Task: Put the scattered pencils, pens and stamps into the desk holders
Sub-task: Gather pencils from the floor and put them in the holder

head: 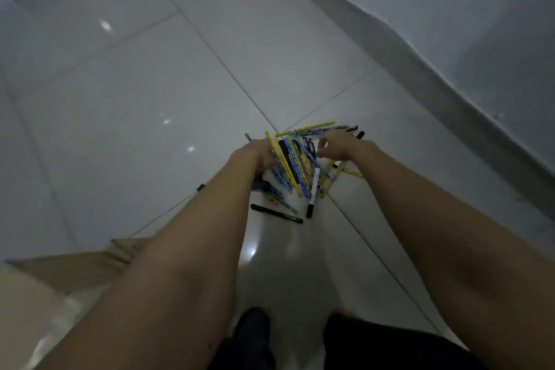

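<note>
A heap of yellow and blue-patterned pencils lies on the grey tiled floor, mixed with black pens. My left hand grips a bundle of these pencils at the heap's left side. My right hand hovers over the heap's right side, fingers curled down toward the pencils; whether it holds any is unclear. A white marker with a black cap and a black pen lie loose at the near edge. More pencils stick out beyond my hands. No holders or stamps are in view.
A cardboard box flap sits at the lower left. A wall with a grey skirting runs along the right. My dark shoe and trouser leg are at the bottom. Glossy floor tiles spread to the left.
</note>
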